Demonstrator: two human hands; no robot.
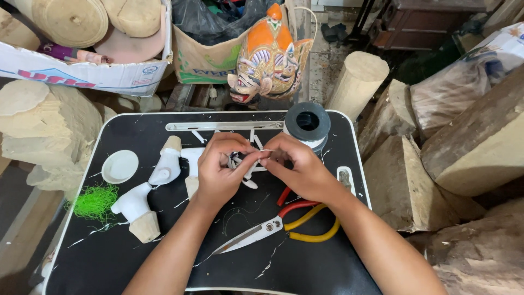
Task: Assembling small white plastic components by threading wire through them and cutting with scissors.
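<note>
Two bare hands met over the middle of a black tray table (109, 257) with a white rim. At the far left, pale wood blocks (43, 125) stood beside the table, and a tuft of bright green fibre (95, 202) lay on its left edge. Next came a small white dish (120, 166), then white-painted carved pieces with bare wooden ends (143, 202). The left hand (218, 172) had its fingertips pinched narrow on a small white piece (243, 164), held just above the tabletop at centre. The right hand (303, 169) pinched the same piece from the other side, fingertips almost touching those of the left. Below the hands lay shears (251, 236) with red handles, and yellow-handled pliers (314, 232) just beside them. Behind the right hand stood a grey spool (307, 123). Beyond the table, a painted orange mask (270, 57) leaned upright. Rough wood blocks (464, 147) were stacked at the right.
</note>
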